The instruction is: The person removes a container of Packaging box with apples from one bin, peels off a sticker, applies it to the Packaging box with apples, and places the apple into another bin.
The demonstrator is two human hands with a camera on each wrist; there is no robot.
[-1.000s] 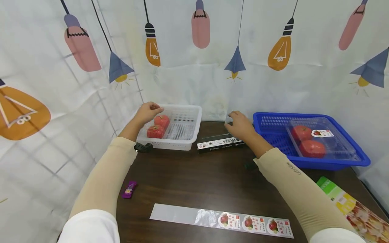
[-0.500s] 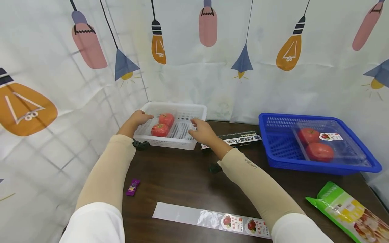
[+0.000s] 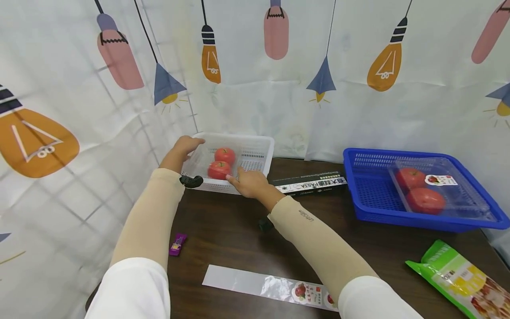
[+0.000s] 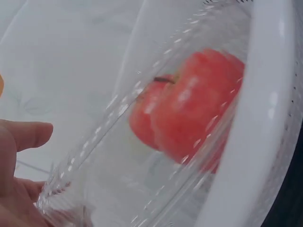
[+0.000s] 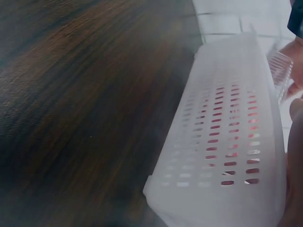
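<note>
Two red apples (image 3: 219,170) sit in a clear plastic box (image 4: 118,184) inside the white basket (image 3: 255,141). The box's left end stands above the basket rim in the left wrist view. My left hand (image 3: 184,149) is at that end, its fingers against the plastic and its thumb (image 4: 33,135) straight and apart from it. Over the basket's front right rim reaches my right hand (image 3: 250,182), thumb towards the apples. Its fingers are partly hidden, and whether they touch the box cannot be told. The right wrist view mostly shows the basket's slotted side (image 5: 222,127).
A blue basket (image 3: 360,212) at the right holds another clear box of apples (image 3: 425,200) with a label. A black pasta box (image 3: 311,182) lies between the baskets. Nearer are a sticker strip (image 3: 239,280), a purple packet (image 3: 177,244) and a green food bag (image 3: 458,277).
My right hand has moved left from above the pasta box to the white basket. My left hand has come down to the clear box, and the apples have shifted slightly right within the basket.
</note>
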